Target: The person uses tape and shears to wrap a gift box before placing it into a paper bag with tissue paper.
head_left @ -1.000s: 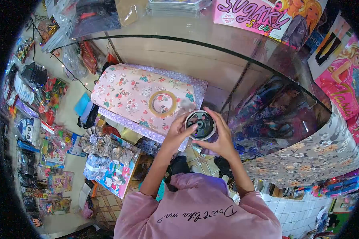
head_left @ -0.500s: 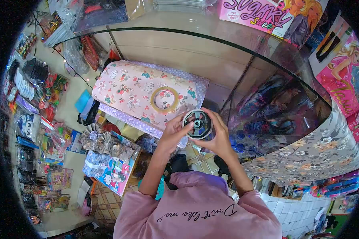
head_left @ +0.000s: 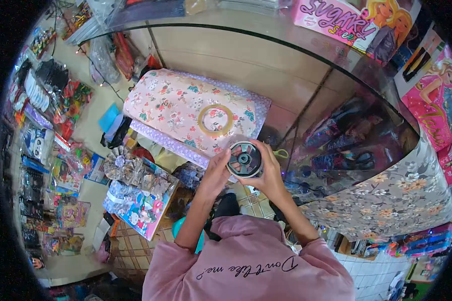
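Tape roll (head_left: 244,159), dark-cored, sits at the picture's centre, gripped from both sides: left hand (head_left: 217,173) curls on its 9 o'clock edge, right hand (head_left: 269,173) wraps its 3 o'clock edge. At its 11 o'clock, a tan ring (head_left: 216,120) lies on the floral box (head_left: 173,108).

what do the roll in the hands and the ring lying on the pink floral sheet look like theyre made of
Roll: seemingly clear glossy tape on a dark spoked core, probably plastic; its rim glints. Ring: likely yellowish translucent tape, since the floral sheet shows inside it. Both hands, left hand and right hand, grip the roll.
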Tool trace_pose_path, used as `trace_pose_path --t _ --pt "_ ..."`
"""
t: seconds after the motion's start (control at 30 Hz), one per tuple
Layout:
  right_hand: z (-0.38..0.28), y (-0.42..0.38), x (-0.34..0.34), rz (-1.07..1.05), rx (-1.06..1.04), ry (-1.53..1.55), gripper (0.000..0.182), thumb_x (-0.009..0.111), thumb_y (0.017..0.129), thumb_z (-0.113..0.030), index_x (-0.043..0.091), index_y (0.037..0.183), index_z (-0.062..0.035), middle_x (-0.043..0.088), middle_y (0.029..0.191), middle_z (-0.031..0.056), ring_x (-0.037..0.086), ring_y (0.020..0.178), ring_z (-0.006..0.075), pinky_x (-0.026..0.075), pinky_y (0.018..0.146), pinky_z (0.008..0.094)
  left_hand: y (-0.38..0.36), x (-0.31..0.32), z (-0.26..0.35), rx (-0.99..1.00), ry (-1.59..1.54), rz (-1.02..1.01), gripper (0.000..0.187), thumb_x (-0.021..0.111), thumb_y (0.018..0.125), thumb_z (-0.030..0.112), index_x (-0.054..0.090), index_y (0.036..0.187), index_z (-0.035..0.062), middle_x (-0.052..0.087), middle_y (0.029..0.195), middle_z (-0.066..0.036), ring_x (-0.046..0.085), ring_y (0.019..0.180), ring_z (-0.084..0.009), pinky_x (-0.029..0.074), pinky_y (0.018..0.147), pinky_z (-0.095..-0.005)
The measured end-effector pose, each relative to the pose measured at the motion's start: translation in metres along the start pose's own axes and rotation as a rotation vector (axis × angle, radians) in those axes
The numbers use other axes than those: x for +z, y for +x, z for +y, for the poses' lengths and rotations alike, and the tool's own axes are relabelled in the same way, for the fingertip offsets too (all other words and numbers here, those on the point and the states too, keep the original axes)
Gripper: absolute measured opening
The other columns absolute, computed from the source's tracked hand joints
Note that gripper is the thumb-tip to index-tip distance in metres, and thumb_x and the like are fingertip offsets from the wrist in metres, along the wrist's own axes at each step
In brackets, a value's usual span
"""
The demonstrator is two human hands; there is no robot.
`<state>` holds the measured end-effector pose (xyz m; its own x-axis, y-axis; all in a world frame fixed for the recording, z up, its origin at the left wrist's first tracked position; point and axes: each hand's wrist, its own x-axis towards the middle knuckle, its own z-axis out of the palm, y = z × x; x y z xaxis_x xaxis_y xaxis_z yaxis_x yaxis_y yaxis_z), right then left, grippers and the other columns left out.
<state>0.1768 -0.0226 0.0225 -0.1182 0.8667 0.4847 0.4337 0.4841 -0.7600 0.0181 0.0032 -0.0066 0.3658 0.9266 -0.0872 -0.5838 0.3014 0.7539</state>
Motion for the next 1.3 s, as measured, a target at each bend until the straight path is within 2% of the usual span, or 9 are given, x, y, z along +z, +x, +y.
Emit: trace_pose_path --t 0.13,0.23,0.37,0.63,0.93,1.07,1.1,1.27,1.3 --pt "-0.01 0.013 0.005 -0.128 -0.031 0.087 0.087 0.08 0.058 -0.015 0.033 0.131 -0.0038 0.045 0.121 0.0167 0.047 0.111 0.0292 0.038 0.094 0.0363 -0.011 -0.001 0.014 0.014 -0.056 0.111 0.036 0.044 0.094 0.026 0.049 0.116 -0.0023 0.057 0.112 -0.01 0.057 0.097 -0.0147 0.047 0.084 -0.0303" --pt "-0.005 0.012 0.027 -0.055 0.155 0.793 0.064 0.069 0.077 -0.017 0.037 0.13 -0.0019 0.048 0.12 0.0123 0.049 0.107 0.021 0.037 0.094 0.0335 -0.02 -0.007 0.021 0.102 -0.025 0.182 0.036 0.043 0.094 0.026 0.05 0.115 -0.002 0.058 0.108 -0.009 0.058 0.094 -0.0144 0.048 0.081 -0.0291" --pt "0.015 0.021 0.037 -0.295 0.269 0.514 0.033 0.042 0.095 -0.019 0.05 0.118 0.0033 0.059 0.1 0.0076 0.053 0.087 0.0099 0.04 0.083 0.0251 -0.025 -0.005 0.028 0.284 -0.03 0.28 0.034 0.042 0.093 0.027 0.054 0.107 -0.0014 0.06 0.098 -0.007 0.059 0.085 -0.0126 0.047 0.075 -0.0258" --pt "-0.024 0.045 0.059 -0.408 0.254 0.649 0.036 0.046 0.094 -0.018 0.047 0.12 0.0062 0.058 0.098 0.0033 0.05 0.087 0.0051 0.041 0.076 0.0206 -0.023 -0.019 0.049 0.476 0.169 0.592 0.03 0.048 0.093 0.028 0.059 0.083 0.0012 0.06 0.075 -0.001 0.055 0.067 -0.0059 0.044 0.064 -0.0211" --pt "-0.039 0.112 0.096 -0.424 0.219 0.646 0.036 0.058 0.085 -0.006 0.049 0.118 0.006 0.06 0.101 0.0073 0.055 0.095 0.0099 0.046 0.08 0.0231 0.013 -0.05 0.121 0.435 0.015 0.513 0.033 0.045 0.093 0.033 0.056 0.082 0.0038 0.059 0.074 -0.002 0.055 0.067 -0.0056 0.044 0.064 -0.0217" --pt "-0.046 0.17 0.106 -0.491 0.239 0.546 0.036 0.065 0.078 -0.001 0.053 0.111 0.0037 0.061 0.096 0.0045 0.057 0.088 0.0082 0.047 0.074 0.0217 0.036 -0.075 0.158 0.544 0.253 0.381 0.037 0.036 0.096 0.032 0.055 0.099 0.0007 0.059 0.092 -0.006 0.056 0.086 -0.0123 0.042 0.081 -0.0247" --pt "-0.044 0.188 0.108 -0.497 0.223 0.476 0.035 0.065 0.078 -0.001 0.054 0.11 0.0036 0.061 0.095 0.0043 0.057 0.086 0.0081 0.048 0.073 0.0217 0.041 -0.086 0.169 0.566 0.29 0.274 0.035 0.035 0.097 0.027 0.053 0.108 0.0002 0.055 0.106 -0.009 0.052 0.101 -0.0168 0.036 0.091 -0.0279" --pt "-0.037 0.273 0.151 -0.36 0.15 0.421 0.028 0.067 0.076 -0.004 0.059 0.103 0.0005 0.061 0.092 0.0025 0.057 0.083 0.0084 0.046 0.074 0.0246 0.072 -0.149 0.22 0.798 0.703 0.5 0.031 0.041 0.093 0.021 0.049 0.115 0.0003 0.047 0.12 -0.012 0.042 0.115 -0.0221 0.029 0.098 -0.0322" --pt "-0.04 0.293 0.159 -0.315 -0.154 0.125 0.038 0.066 0.076 -0.003 0.055 0.112 0.0005 0.063 0.091 0.0098 0.059 0.082 0.0155 0.046 0.073 0.0288 0.075 -0.164 0.23 0.794 0.722 0.529 0.031 0.042 0.093 0.02 0.049 0.115 0.0004 0.048 0.119 -0.012 0.043 0.115 -0.0226 0.029 0.098 -0.0322"
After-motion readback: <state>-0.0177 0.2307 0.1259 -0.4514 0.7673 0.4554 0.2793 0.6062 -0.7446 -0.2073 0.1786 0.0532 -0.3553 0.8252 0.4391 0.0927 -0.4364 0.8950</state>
